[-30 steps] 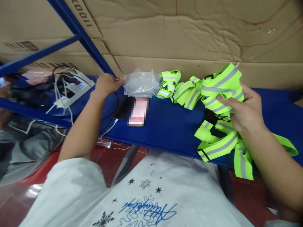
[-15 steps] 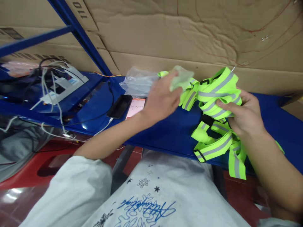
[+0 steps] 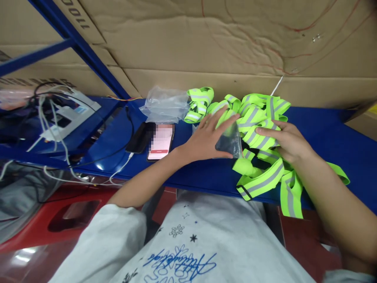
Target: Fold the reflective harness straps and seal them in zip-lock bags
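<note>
My left hand (image 3: pixel 207 137) is spread open just over a clear plastic bag (image 3: pixel 231 143) that lies on the blue shelf (image 3: pixel 200 173). Between thumb and fingers my right hand (image 3: pixel 290 139) grips a folded yellow-green reflective strap (image 3: pixel 260 133) with grey stripes. More loose reflective straps (image 3: pixel 265 184) hang below that hand, a black buckle among them, and one end drops past the shelf's front edge. A separate bundle of reflective straps (image 3: pixel 200 104) rests behind my left hand. Whether the left fingers touch the bag I cannot tell.
A stack of clear plastic bags (image 3: pixel 165 104) lies at the back. Two phones sit side by side, one with a lit screen (image 3: pixel 161 141), one dark (image 3: pixel 140 137). Tangled cables and a white power strip (image 3: pixel 73 112) are at left. Cardboard (image 3: pixel 176 47) stands behind.
My left hand, which held a crumpled, pale translucent piece, has opened and come lower. A clear bag now lies beneath it. The right hand's straps have moved slightly down and left.
</note>
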A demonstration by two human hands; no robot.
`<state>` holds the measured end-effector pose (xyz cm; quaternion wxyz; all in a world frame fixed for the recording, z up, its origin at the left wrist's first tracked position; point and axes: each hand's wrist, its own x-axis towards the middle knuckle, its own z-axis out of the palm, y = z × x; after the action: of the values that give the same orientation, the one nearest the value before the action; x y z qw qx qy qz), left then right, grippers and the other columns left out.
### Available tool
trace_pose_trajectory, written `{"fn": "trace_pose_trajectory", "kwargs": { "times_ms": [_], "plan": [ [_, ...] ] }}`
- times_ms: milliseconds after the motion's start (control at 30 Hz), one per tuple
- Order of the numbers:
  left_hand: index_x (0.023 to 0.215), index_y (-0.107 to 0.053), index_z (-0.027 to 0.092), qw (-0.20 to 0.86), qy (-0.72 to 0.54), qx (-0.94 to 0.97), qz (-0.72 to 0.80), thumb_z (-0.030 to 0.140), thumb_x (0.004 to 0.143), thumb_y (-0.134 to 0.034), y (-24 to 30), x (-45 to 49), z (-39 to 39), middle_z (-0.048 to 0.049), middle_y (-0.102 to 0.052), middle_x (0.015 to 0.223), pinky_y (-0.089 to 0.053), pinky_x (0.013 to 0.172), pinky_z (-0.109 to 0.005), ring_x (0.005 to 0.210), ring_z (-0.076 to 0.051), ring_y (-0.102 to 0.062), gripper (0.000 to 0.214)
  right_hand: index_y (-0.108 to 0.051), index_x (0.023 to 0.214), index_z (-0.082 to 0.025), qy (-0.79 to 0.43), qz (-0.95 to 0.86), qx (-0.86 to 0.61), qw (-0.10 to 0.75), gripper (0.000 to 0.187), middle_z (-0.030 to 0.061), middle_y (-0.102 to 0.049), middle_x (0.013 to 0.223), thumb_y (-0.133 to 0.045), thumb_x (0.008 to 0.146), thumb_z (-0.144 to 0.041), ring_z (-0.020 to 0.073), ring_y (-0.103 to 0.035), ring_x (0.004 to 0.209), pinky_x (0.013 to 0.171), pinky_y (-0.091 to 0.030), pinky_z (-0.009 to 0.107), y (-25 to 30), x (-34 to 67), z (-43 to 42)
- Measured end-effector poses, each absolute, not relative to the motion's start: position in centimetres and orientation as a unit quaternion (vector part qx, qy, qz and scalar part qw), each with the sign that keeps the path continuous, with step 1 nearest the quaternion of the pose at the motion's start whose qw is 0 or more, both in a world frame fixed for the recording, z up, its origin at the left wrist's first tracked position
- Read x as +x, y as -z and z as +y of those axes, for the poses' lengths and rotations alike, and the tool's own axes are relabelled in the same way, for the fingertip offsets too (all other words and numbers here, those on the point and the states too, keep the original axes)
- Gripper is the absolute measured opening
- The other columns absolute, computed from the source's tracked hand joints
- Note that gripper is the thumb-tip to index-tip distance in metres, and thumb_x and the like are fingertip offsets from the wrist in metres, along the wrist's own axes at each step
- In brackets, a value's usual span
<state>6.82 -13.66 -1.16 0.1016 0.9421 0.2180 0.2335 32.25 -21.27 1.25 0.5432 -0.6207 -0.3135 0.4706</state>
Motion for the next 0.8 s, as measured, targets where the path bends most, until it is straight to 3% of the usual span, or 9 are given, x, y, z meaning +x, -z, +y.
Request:
{"fn": "trace_pose_trajectory", "kwargs": {
  "times_ms": [67,133,333,500,633,700,800],
  "plan": [
    [0.172,-0.010,0.022,0.089,-0.196,0.944,0.249,0.077,0.072,-0.083,1.9,6.9,-13.4,-0.0242,-0.017,0.177,-0.014,0.133,-0.066,0.167,-0.041,-0.013,0.135,-0.083,0.099,-0.022,-0.481,-0.315,-0.619,0.535,0.060,0.0071,-0.082,0.106,-0.102,0.042,-0.019,0.0259,-0.079,0.091,0.076,-0.066,0.028,-1.2,32.0,-21.4],
    [0.172,-0.002,0.023,0.084,-0.162,0.951,0.251,0.072,0.073,-0.085,2.1,7.1,-13.7,-0.0233,-0.020,0.176,-0.011,0.133,-0.066,0.166,-0.041,-0.016,0.138,-0.084,0.100,-0.021,-0.490,-0.330,-0.606,0.532,0.057,0.0082,-0.082,0.108,-0.101,0.046,-0.019,0.0256,-0.079,0.090,0.077,-0.066,0.028,-1.1,32.0,-21.6],
    [0.172,-0.006,0.024,0.056,-0.183,0.949,0.252,0.048,0.084,-0.082,1.1,7.4,-14.9,-0.0201,-0.045,0.164,-0.023,0.129,-0.060,0.153,-0.038,-0.042,0.118,-0.083,0.100,-0.020,-0.512,-0.349,-0.569,0.541,0.047,0.0096,-0.082,0.107,-0.099,0.056,-0.024,0.0244,-0.079,0.085,0.079,-0.066,0.030,-1.5,32.9,-22.0],
    [0.172,-0.008,0.023,0.042,-0.212,0.942,0.258,0.049,0.081,-0.084,0.4,8.0,-14.3,-0.0208,-0.047,0.162,-0.026,0.126,-0.060,0.150,-0.040,-0.044,0.122,-0.082,0.093,-0.020,-0.495,-0.370,-0.563,0.549,0.038,0.0089,-0.082,0.107,-0.098,0.060,-0.032,0.0254,-0.078,0.089,0.088,-0.065,0.037,-2.4,34.2,-22.1],
    [0.172,-0.005,0.024,0.050,-0.247,0.940,0.229,0.054,0.082,-0.083,1.0,8.2,-14.0,-0.0197,-0.044,0.165,-0.029,0.126,-0.057,0.150,-0.039,-0.044,0.123,-0.081,0.106,-0.023,-0.528,-0.390,-0.618,0.432,0.055,0.0076,-0.081,0.111,-0.099,0.055,-0.032,0.0257,-0.076,0.092,0.092,-0.061,0.040,-2.5,34.6,-22.4],
    [0.172,-0.007,0.023,0.054,-0.237,0.946,0.213,0.051,0.081,-0.086,1.3,7.9,-14.1,-0.0203,-0.046,0.163,-0.033,0.124,-0.056,0.148,-0.039,-0.046,0.123,-0.078,0.118,-0.029,-0.505,-0.441,-0.638,0.379,0.066,0.0029,-0.077,0.124,-0.099,0.055,-0.033,0.0257,-0.072,0.109,0.101,-0.055,0.038,-2.3,34.5,-22.5],
    [0.171,-0.010,0.023,0.072,-0.202,0.957,0.196,0.048,0.082,-0.087,1.6,7.2,-14.2,-0.0201,-0.046,0.163,-0.038,0.122,-0.054,0.147,-0.039,-0.047,0.120,-0.076,0.124,-0.033,-0.402,-0.543,-0.675,0.295,0.064,-0.0006,-0.070,0.136,-0.094,0.064,-0.043,0.0291,-0.061,0.132,0.114,-0.045,0.040,-2.3,34.0,-22.7]
  ]
}}
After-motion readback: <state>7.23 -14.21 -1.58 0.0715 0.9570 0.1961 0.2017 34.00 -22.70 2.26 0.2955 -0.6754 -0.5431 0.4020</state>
